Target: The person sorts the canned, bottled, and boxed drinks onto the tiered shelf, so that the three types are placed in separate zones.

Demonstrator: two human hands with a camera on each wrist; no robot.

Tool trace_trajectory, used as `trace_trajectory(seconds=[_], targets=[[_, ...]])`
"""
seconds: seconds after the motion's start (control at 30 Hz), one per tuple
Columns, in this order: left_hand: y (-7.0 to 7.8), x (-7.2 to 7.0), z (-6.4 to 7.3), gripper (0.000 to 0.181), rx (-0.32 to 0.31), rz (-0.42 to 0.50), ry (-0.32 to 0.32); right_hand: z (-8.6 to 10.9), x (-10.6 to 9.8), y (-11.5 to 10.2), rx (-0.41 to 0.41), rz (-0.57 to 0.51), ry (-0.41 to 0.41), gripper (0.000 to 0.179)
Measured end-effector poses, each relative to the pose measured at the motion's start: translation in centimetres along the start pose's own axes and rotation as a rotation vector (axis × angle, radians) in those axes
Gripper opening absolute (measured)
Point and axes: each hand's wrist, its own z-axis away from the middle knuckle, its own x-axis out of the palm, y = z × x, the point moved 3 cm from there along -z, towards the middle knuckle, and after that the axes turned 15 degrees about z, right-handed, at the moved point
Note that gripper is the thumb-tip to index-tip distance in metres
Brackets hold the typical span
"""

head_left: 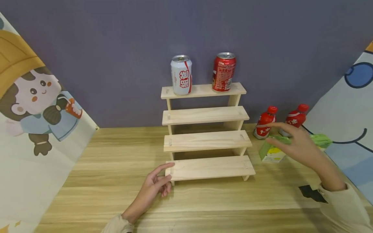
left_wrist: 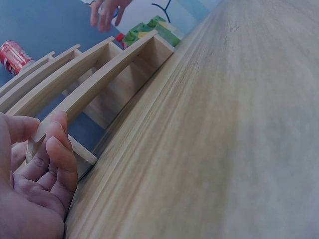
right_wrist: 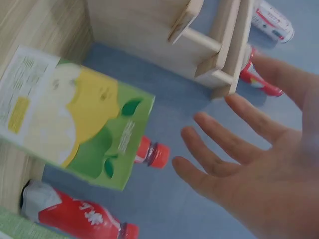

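Note:
My left hand (head_left: 152, 184) pinches the left end of the lowest step of a tiered wooden shelf (head_left: 209, 167); the left wrist view has thumb and fingers on that plank's corner. Held over the table at right, my right hand (head_left: 303, 147) has its fingers spread, with nothing between them. A green juice carton (right_wrist: 94, 119) with yellow fruit pictures stands nearest it, and a second green carton (head_left: 322, 141) is partly hidden by the hand. Behind the cartons stand two red bottles, one left (head_left: 263, 124), one right (head_left: 295, 119).
On the shelf's top step stand a white can (head_left: 181, 76) at left and a red can (head_left: 224, 72) at right. A grey-blue wall (head_left: 125, 64) rises behind. Dark patches (head_left: 311, 193) mark the wood-grain table near my right sleeve. Printed panels flank both sides.

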Motion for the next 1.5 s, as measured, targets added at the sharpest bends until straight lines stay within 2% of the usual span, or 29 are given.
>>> trace_trajectory(seconds=[0.13, 0.47, 0.7, 0.93, 1.13, 1.5], targets=[[0.0, 0.1, -0.2, 0.049, -0.011, -0.006, 0.002, 0.0, 0.2, 1.1, -0.007, 0.026, -0.058, 0.057], [-0.1, 0.1, 0.0, 0.050, -0.034, -0.015, 0.025, -0.1, 0.9, 3.3, 0.003, 0.099, -0.103, 0.065], [-0.1, 0.0, 0.0, 0.050, -0.043, -0.016, 0.029, -0.2, 1.7, 4.6, -0.075, 0.177, -0.115, 0.065], [-0.1, 0.0, 0.0, 0.049, -0.041, -0.023, 0.021, 0.1, 2.1, 5.1, -0.155, 0.077, -0.071, 0.050], [0.0, -0.1, 0.1, 0.048, -0.029, -0.033, 0.014, -0.1, 2.5, 5.4, -0.146, 0.063, -0.066, 0.047], [0.2, 0.0, 0.1, 0.048, -0.036, -0.034, 0.007, -0.1, 2.9, 6.3, -0.196, 0.074, -0.042, 0.048]])
